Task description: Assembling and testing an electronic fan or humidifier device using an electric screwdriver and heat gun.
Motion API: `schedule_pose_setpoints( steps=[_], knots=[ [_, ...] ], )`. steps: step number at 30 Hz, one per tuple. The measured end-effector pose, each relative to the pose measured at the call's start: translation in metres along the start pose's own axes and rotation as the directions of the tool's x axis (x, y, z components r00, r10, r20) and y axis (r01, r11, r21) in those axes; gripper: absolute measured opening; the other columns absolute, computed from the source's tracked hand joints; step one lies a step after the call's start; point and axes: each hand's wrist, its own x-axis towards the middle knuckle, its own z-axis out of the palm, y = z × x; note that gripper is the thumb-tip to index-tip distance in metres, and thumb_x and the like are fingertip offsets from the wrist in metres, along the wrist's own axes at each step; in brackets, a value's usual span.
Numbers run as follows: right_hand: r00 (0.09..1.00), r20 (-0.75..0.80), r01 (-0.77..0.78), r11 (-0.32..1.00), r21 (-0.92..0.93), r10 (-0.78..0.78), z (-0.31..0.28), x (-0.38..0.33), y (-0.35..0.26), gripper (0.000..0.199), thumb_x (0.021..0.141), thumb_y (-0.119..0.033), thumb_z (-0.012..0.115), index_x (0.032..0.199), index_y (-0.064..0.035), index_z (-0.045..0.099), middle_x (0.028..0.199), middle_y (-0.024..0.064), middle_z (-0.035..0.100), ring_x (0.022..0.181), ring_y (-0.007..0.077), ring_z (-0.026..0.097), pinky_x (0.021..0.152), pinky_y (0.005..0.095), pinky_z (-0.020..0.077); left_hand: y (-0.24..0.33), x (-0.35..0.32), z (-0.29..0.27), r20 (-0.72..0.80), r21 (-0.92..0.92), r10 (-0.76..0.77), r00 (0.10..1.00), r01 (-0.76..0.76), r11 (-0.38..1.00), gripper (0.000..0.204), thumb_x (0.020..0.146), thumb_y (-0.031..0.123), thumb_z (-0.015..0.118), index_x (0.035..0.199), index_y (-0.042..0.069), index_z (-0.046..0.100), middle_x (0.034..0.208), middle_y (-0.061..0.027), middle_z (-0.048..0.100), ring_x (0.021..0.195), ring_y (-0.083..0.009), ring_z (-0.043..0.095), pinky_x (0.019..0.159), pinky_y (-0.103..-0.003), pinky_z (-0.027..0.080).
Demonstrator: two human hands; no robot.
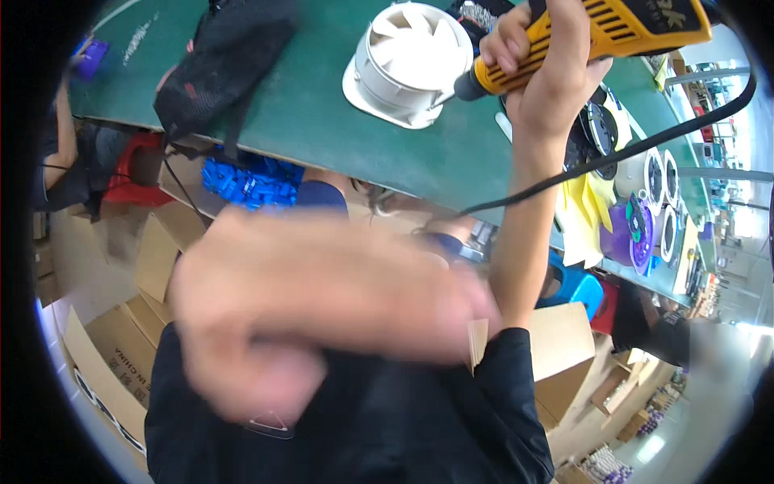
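My right hand [556, 89] is closed round a yellow corded power drill [592, 36], its dark chuck pointing left. The drill's tip is at the lower right edge of a white plastic fan [403, 73]; I cannot tell whether it touches. The fan stands on its flat flange on the green table [339, 153], blades facing up. My left hand [322, 290] is raised close before the camera, over my black shirt, and smeared by motion. Whether it holds anything is hidden by the blur.
A black bag [230, 68] lies left of the fan. The drill's black cord [621, 157] crosses above my right forearm. Purple parts [629, 234] and yellow sheets [582, 214] lie on the table at right. Open cartons [121, 339] and a blue stool [576, 286] stand below. Other people sit nearby.
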Motion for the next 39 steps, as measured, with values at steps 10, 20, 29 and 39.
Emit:
schedule_pose_setpoints(
  steps=[10, 20, 29, 39],
  knots=[
    [0.996, -0.008, 0.083, 0.993, -0.083, -0.084, 0.001, 0.01, 0.002, 0.031, 0.091, -0.031, 0.068, 0.089, -0.0048, 0.052, 0.056, -0.002, 0.044, 0.041, 0.0063, 0.043, 0.039, 0.021, 0.0377, -0.016, -0.017, -0.008, 0.095, -0.27, 0.087, 0.992, -0.058, 0.961, 0.03, 0.095, 0.021, 0.055, 0.103, -0.004, 0.069, 0.107, -0.0257, 0.067, 0.095, -0.0368, 0.068, 0.079, -0.042, 0.056],
    [0.998, 0.013, 0.068, 0.994, -0.083, -0.067, -0.001, 0.007, 0.001, 0.031, 0.092, -0.032, 0.067, 0.088, -0.0046, 0.052, 0.053, -0.0017, 0.043, 0.04, 0.0068, 0.042, 0.039, 0.0213, 0.0371, -0.03, -0.008, -0.018, 0.254, -0.506, 0.279, 0.926, -0.119, 0.854, 0.029, 0.097, 0.018, 0.051, 0.107, -0.004, 0.068, 0.113, -0.0235, 0.066, 0.095, -0.0326, 0.068, 0.08, -0.038, 0.056],
    [0.995, 0.025, 0.096, 0.991, -0.096, -0.094, 0.007, 0.004, -0.001, 0.032, 0.091, -0.034, 0.068, 0.088, -0.0059, 0.052, 0.053, -0.0013, 0.044, 0.039, 0.0072, 0.042, 0.039, 0.0214, 0.0378, -0.04, -0.006, -0.03, 0.335, -0.705, 0.426, 0.841, -0.077, 0.705, 0.03, 0.099, 0.014, 0.047, 0.111, -0.004, 0.067, 0.119, -0.0216, 0.065, 0.096, -0.0288, 0.068, 0.082, -0.035, 0.055],
    [0.999, 0.006, 0.035, 0.998, -0.056, -0.034, 0.006, 0.004, -0.006, 0.029, 0.092, -0.03, 0.066, 0.089, -0.004, 0.053, 0.053, -0.0009, 0.044, 0.04, 0.0069, 0.041, 0.038, 0.0211, 0.0343, -0.039, 0.001, -0.073, 0.387, -0.185, 0.233, 0.892, -0.173, 0.967, 0.032, 0.097, 0.016, 0.05, 0.126, 0.006, 0.06, 0.137, -0.0133, 0.054, 0.11, -0.0236, 0.061, 0.092, -0.033, 0.049]
  ],
)
